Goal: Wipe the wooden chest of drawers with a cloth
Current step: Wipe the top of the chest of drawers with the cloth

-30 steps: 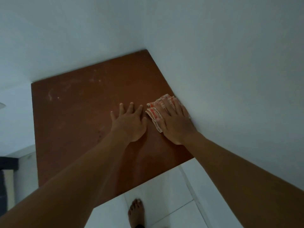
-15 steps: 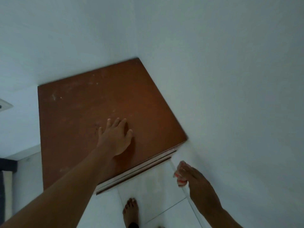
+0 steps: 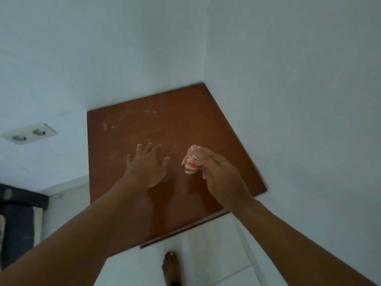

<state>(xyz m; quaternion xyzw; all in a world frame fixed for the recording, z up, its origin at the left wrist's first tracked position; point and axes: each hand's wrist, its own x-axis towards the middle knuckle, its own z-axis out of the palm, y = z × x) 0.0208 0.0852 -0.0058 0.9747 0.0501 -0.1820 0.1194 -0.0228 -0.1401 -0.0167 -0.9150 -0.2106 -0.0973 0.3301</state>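
Looking down on a brown wooden chest of drawers (image 3: pixel 165 124) tucked in a white corner. Left hand (image 3: pixel 145 166) flat on top, fingers spread. Right hand (image 3: pixel 221 174) bunching a red-and-white cloth (image 3: pixel 190 162). Pale smudges near the back. Bare foot (image 3: pixel 171 269) on tile below.

The scene was viewed by 1 head-worn wide-angle camera, aimed steeply downward from above and close over the chest of drawers (image 3: pixel 165 124) set in a wall corner (image 3: pixel 204 58), with tiled floor (image 3: pixel 206 244) seen below.
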